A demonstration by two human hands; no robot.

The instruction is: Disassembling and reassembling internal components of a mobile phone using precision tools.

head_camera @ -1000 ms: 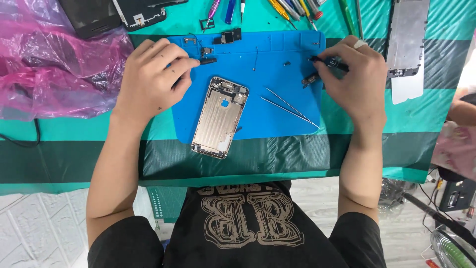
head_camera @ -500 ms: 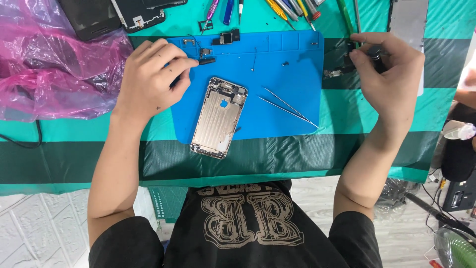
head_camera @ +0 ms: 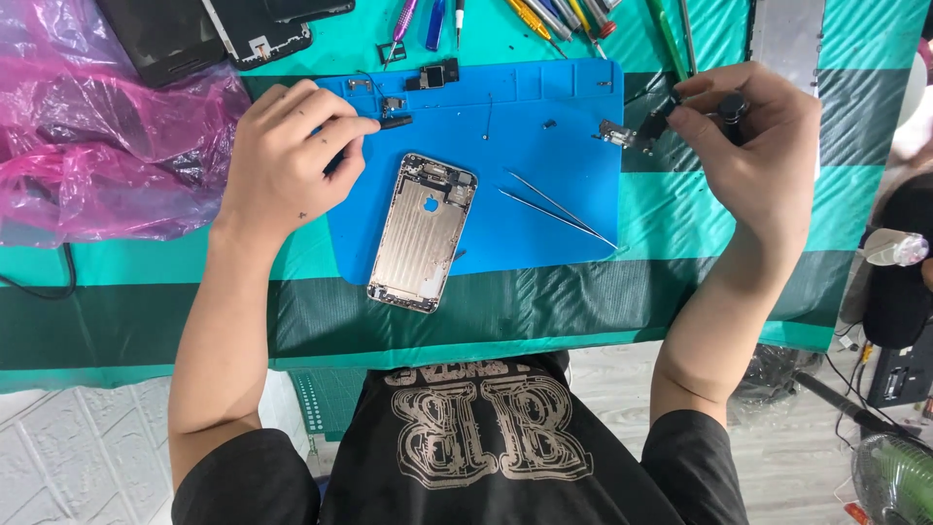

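Matt blue rubbery mat point(head_camera: 544, 107), brushed-metal phone shell point(head_camera: 420, 238), steel tweezers point(head_camera: 559, 209) — crinkled glossy pink plastic bag point(head_camera: 87, 136).

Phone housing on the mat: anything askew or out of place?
Yes. The phone housing lies tilted, its lower end hanging past the blue mat edge onto the striped cloth. The tweezers lie loose beside it. No damage visible.

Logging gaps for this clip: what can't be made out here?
- Head view: what the left hand pinches; only a dark tip shows past its fingers.
- Small dark part in the right hand: too small to identify.
- Tools along the top: cut off by the edge.
- Pink bag contents: veiled.
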